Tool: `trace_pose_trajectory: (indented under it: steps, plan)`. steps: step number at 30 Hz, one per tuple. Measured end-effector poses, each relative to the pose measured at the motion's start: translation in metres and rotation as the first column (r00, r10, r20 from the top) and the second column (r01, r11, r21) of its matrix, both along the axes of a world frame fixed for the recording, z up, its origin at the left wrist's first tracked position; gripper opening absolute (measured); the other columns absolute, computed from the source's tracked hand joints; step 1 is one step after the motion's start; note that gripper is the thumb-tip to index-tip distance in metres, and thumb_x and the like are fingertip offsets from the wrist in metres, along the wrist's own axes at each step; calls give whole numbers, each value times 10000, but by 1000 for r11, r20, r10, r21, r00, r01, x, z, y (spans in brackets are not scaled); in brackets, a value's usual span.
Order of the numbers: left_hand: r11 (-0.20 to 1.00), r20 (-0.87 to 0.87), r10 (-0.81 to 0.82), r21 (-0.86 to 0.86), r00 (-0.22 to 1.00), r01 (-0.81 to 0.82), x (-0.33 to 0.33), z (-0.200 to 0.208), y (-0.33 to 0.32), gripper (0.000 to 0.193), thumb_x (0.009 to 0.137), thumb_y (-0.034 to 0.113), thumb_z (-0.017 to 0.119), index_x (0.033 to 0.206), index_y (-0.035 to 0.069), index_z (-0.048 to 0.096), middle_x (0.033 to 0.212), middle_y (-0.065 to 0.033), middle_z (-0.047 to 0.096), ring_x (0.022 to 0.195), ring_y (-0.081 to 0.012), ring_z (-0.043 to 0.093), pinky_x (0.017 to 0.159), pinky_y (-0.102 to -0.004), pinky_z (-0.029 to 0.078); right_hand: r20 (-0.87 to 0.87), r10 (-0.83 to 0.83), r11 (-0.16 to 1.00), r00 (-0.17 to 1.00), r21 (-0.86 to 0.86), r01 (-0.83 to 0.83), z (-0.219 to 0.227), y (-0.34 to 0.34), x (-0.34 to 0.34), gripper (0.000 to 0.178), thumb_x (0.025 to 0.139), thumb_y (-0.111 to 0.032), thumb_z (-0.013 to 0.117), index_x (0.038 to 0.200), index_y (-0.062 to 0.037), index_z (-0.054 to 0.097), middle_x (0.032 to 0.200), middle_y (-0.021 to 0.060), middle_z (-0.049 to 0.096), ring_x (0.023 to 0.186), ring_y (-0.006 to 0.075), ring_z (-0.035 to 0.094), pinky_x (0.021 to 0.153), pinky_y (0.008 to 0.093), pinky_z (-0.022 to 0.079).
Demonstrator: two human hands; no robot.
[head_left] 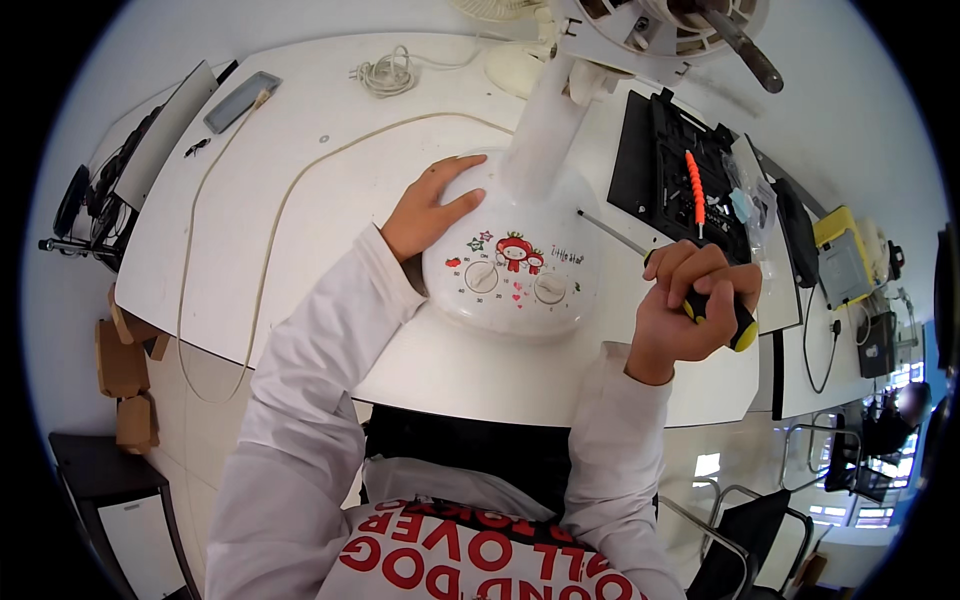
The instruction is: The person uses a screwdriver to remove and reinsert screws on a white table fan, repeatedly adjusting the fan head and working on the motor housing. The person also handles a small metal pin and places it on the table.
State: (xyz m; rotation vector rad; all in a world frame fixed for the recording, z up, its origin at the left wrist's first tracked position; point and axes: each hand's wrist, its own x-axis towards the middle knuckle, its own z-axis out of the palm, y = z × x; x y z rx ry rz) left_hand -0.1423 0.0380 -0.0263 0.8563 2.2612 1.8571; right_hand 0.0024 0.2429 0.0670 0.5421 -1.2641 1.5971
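Observation:
A white electric fan stands on the table, its rounded base point(465, 315) printed with small red cartoon figures and fitted with two dials. From the base rises a white pole point(545, 130) to the fan head point(640, 30), whose metal shaft is bare. My left hand point(425, 212) lies on the base's left side, fingers spread and stretched out. In my right hand point(675, 315) is a screwdriver point(745, 328) with a black and yellow handle. Its thin blade points up and left, with the tip at the base's right side; whether it touches I cannot tell.
An open black tool case point(665, 190) lies on the right, with an orange-handled tool point(694, 185) over it. A cream cord point(290, 190) loops across the table and off its front edge. Behind lie a coiled plug cable point(385, 75) and a grey tray point(242, 102).

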Motion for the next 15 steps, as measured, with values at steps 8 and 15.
trace_pose_trajectory:
  steps: [8, 15]
  plan:
    - [1000, 11, 9, -17, 1000, -9, 1, 2, 1, 440, 846, 224, 595, 1255, 100, 493, 1247, -151, 462, 1174, -248, 429, 991, -326, 341, -29, -17, 999, 999, -51, 15, -6, 3, -9, 56, 752, -55, 369, 726, -27, 329, 472, 92, 371, 370, 122, 294, 383, 310, 386]
    - [1000, 17, -17, 24, 1000, 17, -1, -2, 1, 442, 844, 223, 597, 1255, 98, 493, 1247, -153, 460, 1176, -248, 427, 987, -327, 345, -21, -49, 998, 999, -38, 48, -6, -1, -6, 48, 745, -43, 356, 729, -32, 312, 466, 78, 366, 376, 119, 291, 384, 303, 379]
